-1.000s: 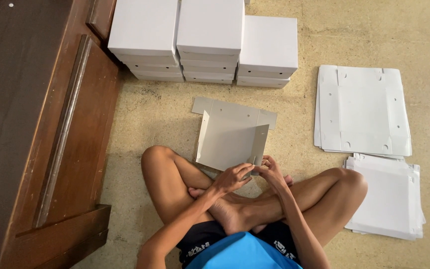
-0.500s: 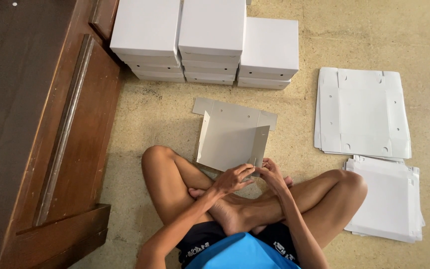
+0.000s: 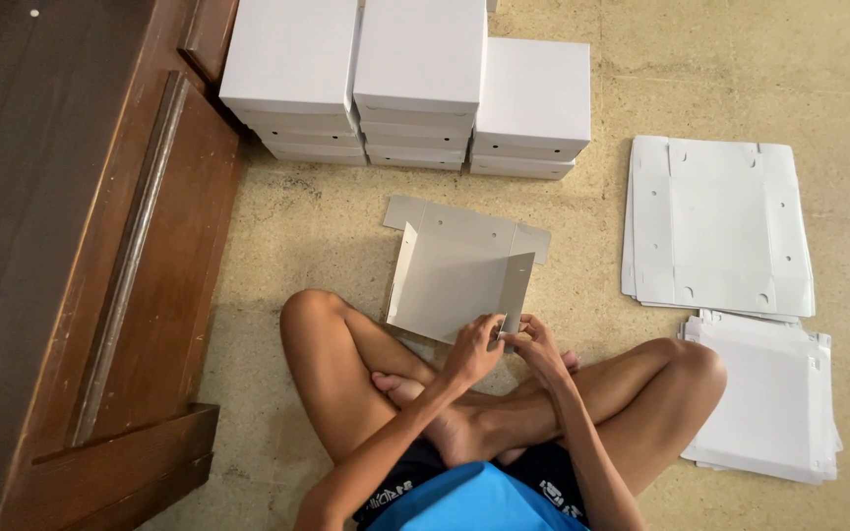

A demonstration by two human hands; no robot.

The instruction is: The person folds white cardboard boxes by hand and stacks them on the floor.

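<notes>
Looked like a home floor turned packing spot: worn beige stone floor [image 3: 327,226], dark brown wooden door frame [image 3: 140,295] at its left edge, stacked finished white cardboard boxes [image 3: 415,84] beside it, flat white cardboard blanks [image 3: 715,226] farther right.

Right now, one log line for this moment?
left hand: grips half-folded white cardboard box blank | right hand: pinches its near-right flap | stacked white boxes beyond

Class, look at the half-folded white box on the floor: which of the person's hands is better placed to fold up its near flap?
Probably the right hand: it rests by the box's raised side flap, while the left hand steadies the near edge.
</notes>
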